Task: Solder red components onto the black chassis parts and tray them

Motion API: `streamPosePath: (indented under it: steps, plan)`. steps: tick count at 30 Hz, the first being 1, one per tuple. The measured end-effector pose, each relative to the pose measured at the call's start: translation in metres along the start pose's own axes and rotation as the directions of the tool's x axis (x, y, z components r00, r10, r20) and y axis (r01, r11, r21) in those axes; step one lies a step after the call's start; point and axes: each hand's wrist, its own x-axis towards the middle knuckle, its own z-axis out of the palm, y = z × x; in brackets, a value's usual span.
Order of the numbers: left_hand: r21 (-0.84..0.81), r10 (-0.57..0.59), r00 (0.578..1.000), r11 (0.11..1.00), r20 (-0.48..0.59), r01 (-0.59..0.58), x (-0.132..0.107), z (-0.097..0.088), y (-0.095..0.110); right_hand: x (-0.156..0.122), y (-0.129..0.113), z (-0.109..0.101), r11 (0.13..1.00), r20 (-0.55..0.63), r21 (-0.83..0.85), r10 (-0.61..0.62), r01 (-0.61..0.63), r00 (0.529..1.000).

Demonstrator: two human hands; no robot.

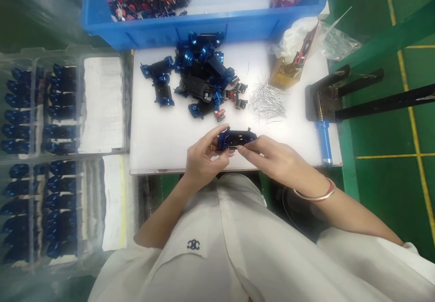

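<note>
Both hands hold one blue and black toy car chassis [237, 138] over the front edge of the white table [156, 134]. My left hand [203, 157] grips its left end with curled fingers. My right hand [273, 159] pinches its right end and underside; a bracelet sits on that wrist. Behind the hands lies a pile of similar blue chassis parts [193, 77], a few small red and black pieces [234, 97] and a heap of thin metal pins [267, 101].
A blue bin [204, 27] with red and black parts stands at the back. Clear trays of finished blue pieces [41, 111] lie on the left. A black jig with a blue handle [324, 107] sits at the table's right edge, beside a plastic bag [299, 43].
</note>
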Motion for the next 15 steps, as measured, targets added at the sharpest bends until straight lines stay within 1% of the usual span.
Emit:
streamPosePath:
  steps: [3,6,9,12,15]
  plan:
    - [-0.087,-0.102,0.995,0.991,0.008,0.103,0.0002,0.0012,-0.0013,0.0005,0.0023,0.0008,0.999,-0.022,-0.032,-0.030,0.029,0.999]
    - [-0.172,-0.191,0.981,0.966,0.023,0.192,0.0012,0.0023,-0.0016,0.0000,0.0046,0.0037,0.999,-0.025,-0.040,-0.012,0.011,1.000]
    - [-0.240,-0.269,0.962,0.932,0.037,0.270,0.0031,0.0031,-0.0005,0.0001,0.0059,0.0059,0.999,-0.002,-0.039,0.024,-0.024,1.000]
    - [-0.285,-0.347,0.936,0.894,0.051,0.347,0.0051,0.0040,0.0010,0.0005,0.0067,0.0072,0.997,0.022,0.007,0.075,-0.075,0.997]
    - [-0.321,-0.394,0.917,0.862,0.059,0.391,0.0068,0.0044,0.0014,-0.0006,0.0075,0.0095,0.991,-0.004,0.087,0.098,-0.097,0.995]
